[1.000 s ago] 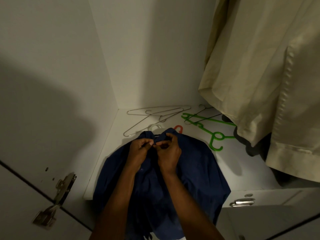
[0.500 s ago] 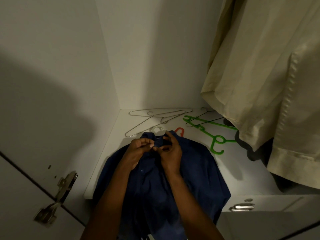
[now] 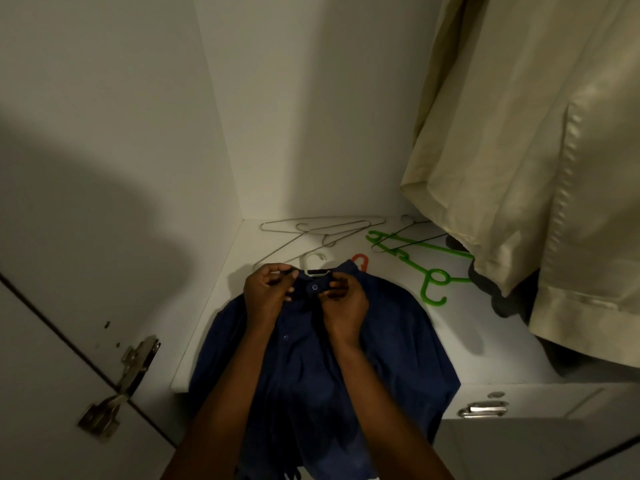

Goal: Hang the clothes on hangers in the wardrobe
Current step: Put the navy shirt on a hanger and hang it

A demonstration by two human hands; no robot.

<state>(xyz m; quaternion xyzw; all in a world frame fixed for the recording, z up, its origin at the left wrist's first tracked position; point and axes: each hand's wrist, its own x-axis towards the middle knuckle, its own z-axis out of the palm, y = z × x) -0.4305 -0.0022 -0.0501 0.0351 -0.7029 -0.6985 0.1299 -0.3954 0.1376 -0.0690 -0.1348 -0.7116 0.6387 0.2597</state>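
A dark blue shirt (image 3: 391, 344) lies front up on the white wardrobe shelf (image 3: 485, 337), its lower part hanging over the front edge. A white hanger hook (image 3: 309, 262) sticks out of its collar. My left hand (image 3: 268, 294) pinches the collar on the left of the placket. My right hand (image 3: 343, 303) pinches the collar on the right, just beside the top button (image 3: 314, 287). Both hands are closed on the fabric, a few centimetres apart.
Wire hangers (image 3: 322, 230), a green plastic hanger (image 3: 420, 258) and a red hook (image 3: 361, 260) lie at the back of the shelf. A cream garment (image 3: 540, 168) hangs at the right over dark clothes (image 3: 498, 292). A door hinge (image 3: 121, 382) is at the left, a drawer handle (image 3: 483, 408) below the shelf.
My hands have moved slightly apart at the collar, and the top button now shows between them. The view has shifted a little.
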